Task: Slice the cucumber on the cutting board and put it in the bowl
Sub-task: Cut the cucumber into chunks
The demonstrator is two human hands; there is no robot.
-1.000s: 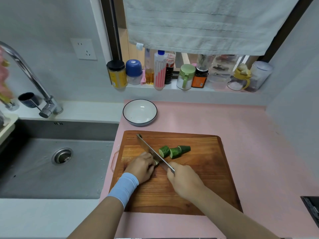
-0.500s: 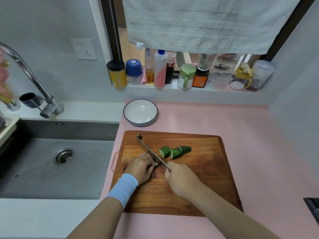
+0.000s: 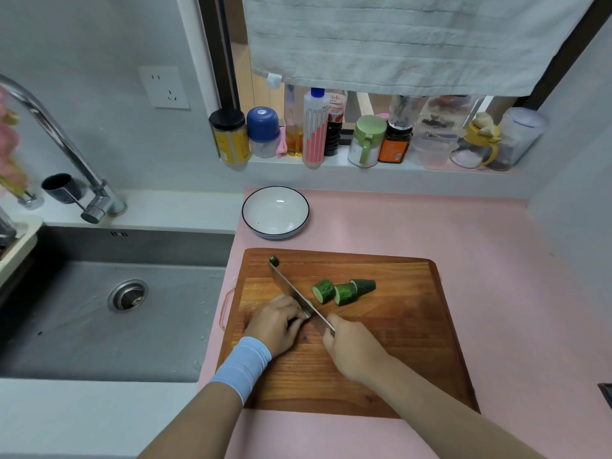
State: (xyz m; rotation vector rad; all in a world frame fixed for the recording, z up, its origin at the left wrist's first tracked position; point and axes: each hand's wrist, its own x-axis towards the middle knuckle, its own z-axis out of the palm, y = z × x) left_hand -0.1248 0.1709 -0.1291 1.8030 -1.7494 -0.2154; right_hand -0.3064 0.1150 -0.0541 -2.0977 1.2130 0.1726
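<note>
The knife (image 3: 294,291) is gripped by the right hand (image 3: 354,349), fingers wrapped tight round the handle, with the blade angled across the board (image 3: 397,326). What's left of the cucumber (image 3: 307,314) is pinned under the curled fingers of the left hand (image 3: 278,321), so it's mostly hidden, right against the blade. Three cut pieces (image 3: 344,293) are lined up just right of the blade, touching each other. The bowl (image 3: 275,217) is parked just beyond the board's far left corner, with no slices in it yet.
</note>
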